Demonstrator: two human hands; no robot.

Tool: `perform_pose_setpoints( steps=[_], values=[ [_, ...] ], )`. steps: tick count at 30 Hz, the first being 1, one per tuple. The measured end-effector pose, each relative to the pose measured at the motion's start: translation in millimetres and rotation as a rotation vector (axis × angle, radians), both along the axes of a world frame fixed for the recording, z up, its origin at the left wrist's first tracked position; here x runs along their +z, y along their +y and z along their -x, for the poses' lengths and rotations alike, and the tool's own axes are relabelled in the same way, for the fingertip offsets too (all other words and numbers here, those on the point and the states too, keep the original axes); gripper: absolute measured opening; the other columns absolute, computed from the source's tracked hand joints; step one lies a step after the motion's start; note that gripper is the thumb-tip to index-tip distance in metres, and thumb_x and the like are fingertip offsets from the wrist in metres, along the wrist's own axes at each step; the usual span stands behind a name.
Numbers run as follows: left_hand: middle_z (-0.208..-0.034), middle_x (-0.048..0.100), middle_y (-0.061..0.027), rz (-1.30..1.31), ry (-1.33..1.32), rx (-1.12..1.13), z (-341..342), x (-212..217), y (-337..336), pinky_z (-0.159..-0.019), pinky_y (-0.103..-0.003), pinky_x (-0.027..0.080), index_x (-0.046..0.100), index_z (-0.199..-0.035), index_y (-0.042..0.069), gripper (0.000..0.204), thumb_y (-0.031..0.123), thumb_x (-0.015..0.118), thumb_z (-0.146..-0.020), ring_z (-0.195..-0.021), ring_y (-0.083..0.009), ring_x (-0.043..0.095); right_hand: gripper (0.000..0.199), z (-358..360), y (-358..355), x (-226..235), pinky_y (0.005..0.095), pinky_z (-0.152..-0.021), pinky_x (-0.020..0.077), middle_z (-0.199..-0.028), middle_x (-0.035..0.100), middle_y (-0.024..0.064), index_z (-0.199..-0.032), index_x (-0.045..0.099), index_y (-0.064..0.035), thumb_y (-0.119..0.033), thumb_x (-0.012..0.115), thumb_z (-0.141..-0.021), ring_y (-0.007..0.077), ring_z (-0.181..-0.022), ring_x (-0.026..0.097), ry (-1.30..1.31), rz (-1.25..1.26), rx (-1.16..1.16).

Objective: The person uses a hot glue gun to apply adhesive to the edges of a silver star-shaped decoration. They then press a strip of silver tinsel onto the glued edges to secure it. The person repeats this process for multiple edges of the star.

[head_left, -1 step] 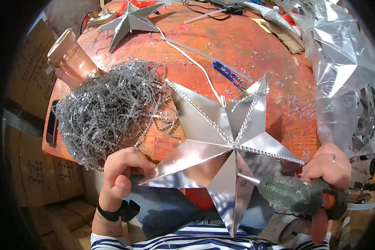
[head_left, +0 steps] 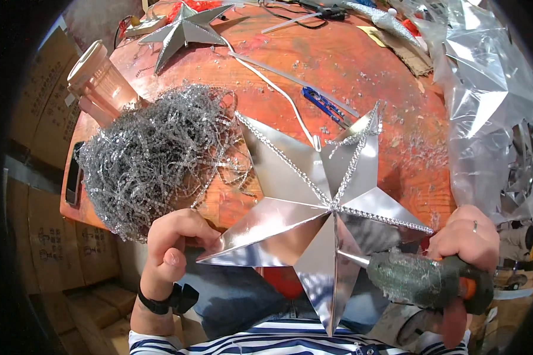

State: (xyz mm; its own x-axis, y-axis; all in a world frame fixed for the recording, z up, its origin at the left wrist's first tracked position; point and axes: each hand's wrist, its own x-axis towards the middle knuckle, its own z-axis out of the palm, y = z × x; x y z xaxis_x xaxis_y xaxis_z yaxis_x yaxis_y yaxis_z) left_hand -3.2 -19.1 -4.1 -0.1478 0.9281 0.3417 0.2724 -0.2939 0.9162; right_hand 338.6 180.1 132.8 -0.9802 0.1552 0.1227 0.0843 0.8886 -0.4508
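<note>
A shiny silver five-pointed star (head_left: 296,236) is tilted up at the table's near edge. Beaded silver trim lines three of its ridges, with a loose end at the upper right point. My left hand (head_left: 181,242), fingers curled, grips the star by its left point. In my right hand (head_left: 467,236) is a dark green hot glue gun (head_left: 411,278), with strands of dried glue on its body. Its metal nozzle meets the bare ridge of the lower point, just below the star's centre. The fingers under the gun are partly hidden.
Beside my left hand lies a tangled heap of silver trim (head_left: 160,148). Behind it are a lidded cup (head_left: 104,83), a phone (head_left: 74,174) and another silver star (head_left: 186,29). A blue cutter (head_left: 325,106) and glue sticks (head_left: 278,68) lie beyond; clear plastic (head_left: 485,106) covers the right.
</note>
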Motion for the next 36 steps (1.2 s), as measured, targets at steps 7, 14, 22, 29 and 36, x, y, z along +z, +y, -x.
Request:
perform_pose_setpoints(
  steps=[7, 14, 22, 29, 36],
  values=[
    [-0.075, 0.063, -0.0097, -0.01, 0.006, 0.02, -1, -2, -1, -0.052, -0.025, 0.042, 0.062, -0.086, 0.0, 0.057, 0.053, 0.042, -0.095, -0.061, -0.0155, 0.057, 0.049, 0, -14, -16, 0.0347, -0.073, 0.0482, -0.093, 0.069, 0.003, -0.086, 0.065, -0.0096, -0.052, 0.075, -0.065, 0.0226, -0.083, 0.066, 0.097, -0.069, 0.01],
    [-0.075, 0.063, -0.0096, -0.003, 0.039, 0.033, 1, -2, -2, -0.053, -0.025, 0.042, 0.063, -0.087, 0.0, 0.056, 0.052, 0.044, -0.095, -0.062, -0.0153, 0.057, 0.032, -19, -5, -18, 0.0345, -0.074, 0.0473, -0.094, 0.07, -0.001, -0.088, 0.067, -0.0171, -0.04, 0.072, -0.066, 0.0204, -0.085, 0.065, -0.064, -0.084, 0.081],
    [-0.074, 0.062, -0.0082, -0.013, 0.036, 0.047, -2, 1, -2, -0.053, -0.025, 0.041, 0.063, -0.087, 0.0, 0.055, 0.051, 0.046, -0.094, -0.061, -0.0139, 0.055, 0.018, -26, -27, -21, 0.033, -0.067, 0.0465, -0.088, 0.069, -0.0024, -0.082, 0.066, -0.0172, -0.032, 0.06, -0.073, 0.0165, -0.079, 0.065, -0.071, 0.02, -0.069],
    [-0.074, 0.061, -0.0079, -0.032, 0.033, 0.028, -3, 0, 3, -0.053, -0.024, 0.039, 0.061, -0.086, 0.0, 0.052, 0.049, 0.047, -0.095, -0.06, -0.0127, 0.053, 0.018, -9, -49, -14, 0.0366, -0.073, 0.0536, -0.089, 0.07, 0.0028, -0.08, 0.066, -0.0102, -0.024, 0.066, -0.069, 0.0208, -0.078, 0.067, 0.175, -0.109, -0.139],
    [-0.073, 0.059, -0.0078, -0.063, 0.051, 0.068, -5, -1, 1, -0.052, -0.024, 0.037, 0.06, -0.086, -0.001, 0.052, 0.048, 0.047, -0.095, -0.06, -0.0125, 0.051, 0.018, -11, -63, -24, 0.0381, -0.074, 0.0554, -0.084, 0.07, 0.0059, -0.075, 0.065, -0.0085, -0.025, 0.066, -0.067, 0.0223, -0.078, 0.067, 0.253, -0.101, -0.175]
  ],
)
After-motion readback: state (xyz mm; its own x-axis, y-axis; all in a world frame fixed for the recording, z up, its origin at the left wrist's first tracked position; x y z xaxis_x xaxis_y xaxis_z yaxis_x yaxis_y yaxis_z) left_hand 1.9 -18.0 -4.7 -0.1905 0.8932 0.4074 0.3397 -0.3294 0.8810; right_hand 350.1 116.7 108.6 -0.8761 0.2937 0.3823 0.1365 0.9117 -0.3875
